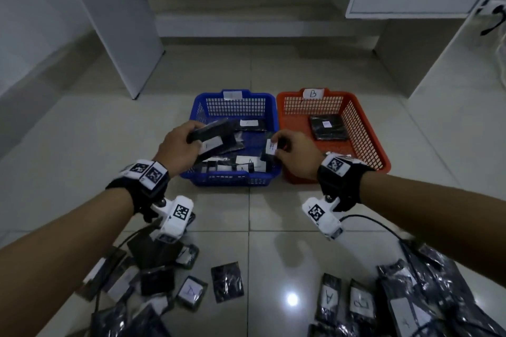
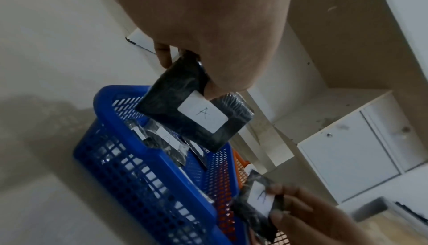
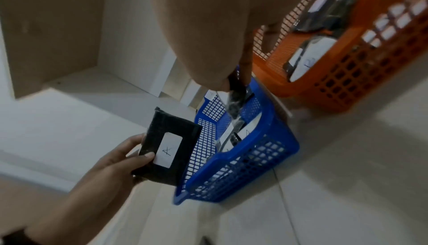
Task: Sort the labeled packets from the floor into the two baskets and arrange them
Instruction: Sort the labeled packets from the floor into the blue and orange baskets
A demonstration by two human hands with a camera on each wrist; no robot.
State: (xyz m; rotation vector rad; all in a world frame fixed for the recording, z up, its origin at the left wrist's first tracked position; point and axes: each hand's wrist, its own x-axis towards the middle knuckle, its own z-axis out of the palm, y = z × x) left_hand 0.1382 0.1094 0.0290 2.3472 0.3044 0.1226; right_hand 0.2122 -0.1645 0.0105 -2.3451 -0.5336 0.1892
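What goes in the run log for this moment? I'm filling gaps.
left hand: holds A packet | right hand: pinches second A packet | both over blue basket | orange basket: untouched

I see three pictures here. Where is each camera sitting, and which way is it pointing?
Head: worn on the head, looking forward and down at the blue basket, orange basket and floor packets; both forearms and the left hand and right hand show.
Left wrist: under the left wrist, looking along the palm at its A-labelled packet; the right hand's fingertips show low in the frame.
Right wrist: under the right wrist, looking along the palm at its thin packet; the left hand shows.
Shared: all three show the blue basket.
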